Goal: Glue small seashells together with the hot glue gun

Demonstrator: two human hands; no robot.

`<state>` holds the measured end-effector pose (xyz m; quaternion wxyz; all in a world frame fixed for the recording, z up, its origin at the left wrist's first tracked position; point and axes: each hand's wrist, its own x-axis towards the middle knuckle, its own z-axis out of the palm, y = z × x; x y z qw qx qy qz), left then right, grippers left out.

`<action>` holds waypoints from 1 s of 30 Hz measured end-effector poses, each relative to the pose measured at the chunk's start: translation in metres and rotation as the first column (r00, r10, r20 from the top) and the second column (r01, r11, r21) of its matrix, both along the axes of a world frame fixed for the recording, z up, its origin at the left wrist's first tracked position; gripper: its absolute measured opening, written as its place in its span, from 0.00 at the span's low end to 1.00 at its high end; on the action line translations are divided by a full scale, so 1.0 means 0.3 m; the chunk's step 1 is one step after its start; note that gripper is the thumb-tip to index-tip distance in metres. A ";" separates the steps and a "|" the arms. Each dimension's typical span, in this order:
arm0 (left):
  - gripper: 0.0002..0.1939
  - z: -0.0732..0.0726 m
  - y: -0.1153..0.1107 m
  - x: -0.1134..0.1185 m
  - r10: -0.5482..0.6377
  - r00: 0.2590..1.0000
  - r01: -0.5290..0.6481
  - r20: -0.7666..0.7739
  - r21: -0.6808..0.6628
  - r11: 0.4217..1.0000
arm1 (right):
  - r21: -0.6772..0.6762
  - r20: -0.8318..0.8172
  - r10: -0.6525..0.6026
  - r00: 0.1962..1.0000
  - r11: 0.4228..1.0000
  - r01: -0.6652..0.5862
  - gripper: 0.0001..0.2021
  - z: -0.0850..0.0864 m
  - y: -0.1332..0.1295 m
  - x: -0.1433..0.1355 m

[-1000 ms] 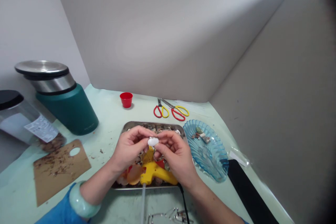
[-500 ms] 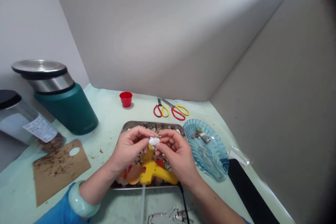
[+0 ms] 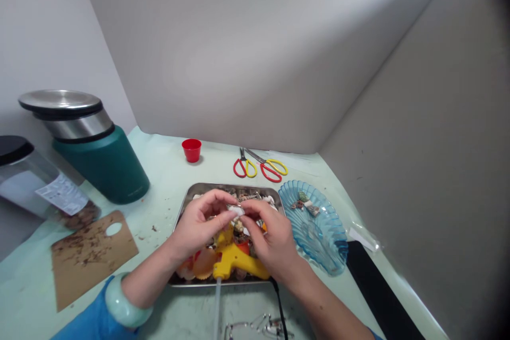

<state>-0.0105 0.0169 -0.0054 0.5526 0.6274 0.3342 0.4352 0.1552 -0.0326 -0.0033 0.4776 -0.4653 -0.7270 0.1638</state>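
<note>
Our left hand (image 3: 196, 226) and right hand (image 3: 274, 234) are pinching a white shell (image 3: 236, 211).
Below them, a glue gun (image 3: 230, 259) is lying.

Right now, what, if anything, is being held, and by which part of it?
A small white piece: the left hand pinches it at its left end. The right hand is at the opposite end, but whether it grips there is unclear.

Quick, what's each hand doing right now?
Left hand: closed, pinching a small white shell between thumb and fingers.
Right hand: fingers curled, fingertips at the same shell; whether it grips can't be told.
</note>
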 end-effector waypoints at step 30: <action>0.01 -0.012 0.006 -0.007 0.070 0.974 0.036 -0.216 0.452 0.891 | 0.128 0.231 0.007 0.973 0.991 -0.038 0.15 -0.020 0.023 0.039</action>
